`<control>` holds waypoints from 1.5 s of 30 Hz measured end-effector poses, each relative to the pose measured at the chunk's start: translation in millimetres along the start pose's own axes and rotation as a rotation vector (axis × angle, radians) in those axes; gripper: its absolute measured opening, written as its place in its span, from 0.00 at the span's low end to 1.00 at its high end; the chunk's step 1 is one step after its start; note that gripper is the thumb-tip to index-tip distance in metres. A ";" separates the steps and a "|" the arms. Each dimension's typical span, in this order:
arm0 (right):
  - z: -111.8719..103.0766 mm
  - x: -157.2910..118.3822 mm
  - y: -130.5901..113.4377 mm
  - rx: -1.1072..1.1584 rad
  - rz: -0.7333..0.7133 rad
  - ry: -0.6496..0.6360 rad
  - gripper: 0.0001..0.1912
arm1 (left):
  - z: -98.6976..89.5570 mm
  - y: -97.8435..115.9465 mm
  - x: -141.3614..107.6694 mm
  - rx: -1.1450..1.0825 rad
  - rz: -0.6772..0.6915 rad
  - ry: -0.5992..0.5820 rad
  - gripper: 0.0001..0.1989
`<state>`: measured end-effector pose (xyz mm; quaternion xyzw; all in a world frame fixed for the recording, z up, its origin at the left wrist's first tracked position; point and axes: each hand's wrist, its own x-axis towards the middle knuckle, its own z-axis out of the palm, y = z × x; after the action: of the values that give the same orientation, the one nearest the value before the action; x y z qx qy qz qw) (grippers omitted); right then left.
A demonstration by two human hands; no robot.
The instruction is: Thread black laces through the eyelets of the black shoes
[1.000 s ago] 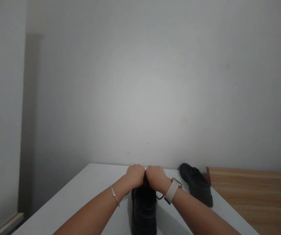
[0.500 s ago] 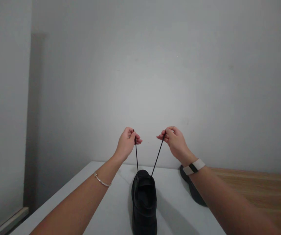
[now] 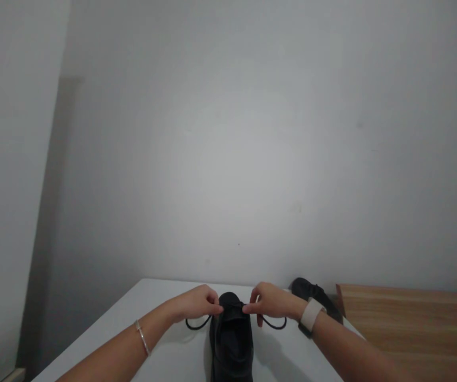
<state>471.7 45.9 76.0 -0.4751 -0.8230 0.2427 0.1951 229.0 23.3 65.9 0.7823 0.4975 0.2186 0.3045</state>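
Note:
A black shoe stands on the white table, toe toward the wall and opening toward me. At the left side of its laced front, my left hand pinches the black lace, which hangs in a curve below the fingers. My right hand is closed on the lace at the right side of the shoe, and another curved length dangles under it. The lace between the fingertips lies low across the shoe's tongue; its exact form is too small to tell.
A second black shoe lies at the table's back right, partly behind my right wrist. Beyond it is a wooden surface. A grey wall rises behind the table.
Both hands have come down from above the shoe to its laces. The lace ends, earlier pulled taut upward, now hang in loose curves. The view has tilted slightly upward.

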 end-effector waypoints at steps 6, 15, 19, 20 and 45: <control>5.5 -5.5 0.5 0.138 -0.013 0.054 0.12 | 6.5 3.6 -9.3 -0.379 -0.121 0.001 0.17; 16.5 -15.3 -1.7 0.698 0.219 -0.216 0.05 | 11.5 -6.2 -2.5 -0.878 -0.199 -0.223 0.12; 16.5 -13.2 5.7 0.766 0.240 -0.200 0.04 | 10.9 -9.7 -3.9 -0.971 -0.186 -0.195 0.11; 16.9 -12.5 7.5 0.783 0.246 -0.199 0.04 | 11.1 -10.3 -4.8 -0.984 -0.180 -0.194 0.11; -40.3 -46.2 -145.4 1.008 -0.589 0.440 0.11 | -5.9 126.5 -27.1 -0.187 0.577 0.286 0.10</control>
<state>415.8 -48.6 189.3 -0.1166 -0.6444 0.4336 0.6189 295.7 -40.3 156.8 0.8209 0.2712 0.4480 0.2276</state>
